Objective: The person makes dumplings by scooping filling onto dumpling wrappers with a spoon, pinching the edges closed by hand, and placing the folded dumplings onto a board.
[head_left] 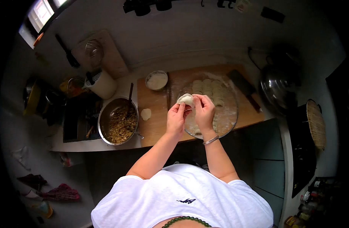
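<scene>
A pale folded dumpling (186, 99) is held up over the wooden board, between the fingertips of both hands. My left hand (176, 116) pinches its near left side, and my right hand (204, 111) grips its right edge. Beneath the hands lies a round, flour-dusted glass tray (232, 121). Rows of finished dumplings (208, 89) sit on it, a few more partly hidden by my right hand. On the board to the left lies one flat dough wrapper (146, 114). Beside it stands a steel bowl of chopped filling (121, 125) with a dark-handled utensil (130, 93) in it.
The wooden board (155, 133) reaches the counter's front edge. A bowl of flour (156, 80) stands at its back left. A cleaver (244, 89) lies on the right, near a shiny domed lid (275, 91). A white utensil holder (101, 84) is at the back left.
</scene>
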The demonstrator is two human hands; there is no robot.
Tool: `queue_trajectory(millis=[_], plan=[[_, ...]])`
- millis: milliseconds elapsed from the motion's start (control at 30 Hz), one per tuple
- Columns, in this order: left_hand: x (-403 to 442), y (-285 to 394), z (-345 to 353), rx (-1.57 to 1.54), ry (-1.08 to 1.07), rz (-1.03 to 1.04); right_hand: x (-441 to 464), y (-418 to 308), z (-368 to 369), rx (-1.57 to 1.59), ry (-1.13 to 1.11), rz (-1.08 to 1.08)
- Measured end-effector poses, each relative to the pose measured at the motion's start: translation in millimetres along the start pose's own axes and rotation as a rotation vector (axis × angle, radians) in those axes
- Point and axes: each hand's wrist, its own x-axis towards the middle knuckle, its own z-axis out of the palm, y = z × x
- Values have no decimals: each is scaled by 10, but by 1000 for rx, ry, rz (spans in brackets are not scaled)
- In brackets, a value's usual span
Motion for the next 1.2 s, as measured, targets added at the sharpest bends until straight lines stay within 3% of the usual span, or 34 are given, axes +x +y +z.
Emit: queue_trajectory(millis=[67, 300, 500, 667, 767, 1100, 1200], plan=[[12, -46, 49, 14, -35, -24, 55, -14, -90, -3, -119, 66], [20, -22, 233, 29, -42, -109, 99, 15, -253, -79, -64, -106], [15, 5, 281, 80, -142, -184, 181, 35, -339, -114, -177, -3], [30, -2, 305, 167, -175, -192, 208, 13, -396, -196, -96, -228], [40, -24, 282, 219, -187, -221, 237, -17, -452, -102, -243, -41], [27, -32, 268, 306, -220, -237, 248, 15, -493, -96, -227, -101], [43, -67, 234, 323, -219, -250, 238, 52, -515, -131, -338, -54]])
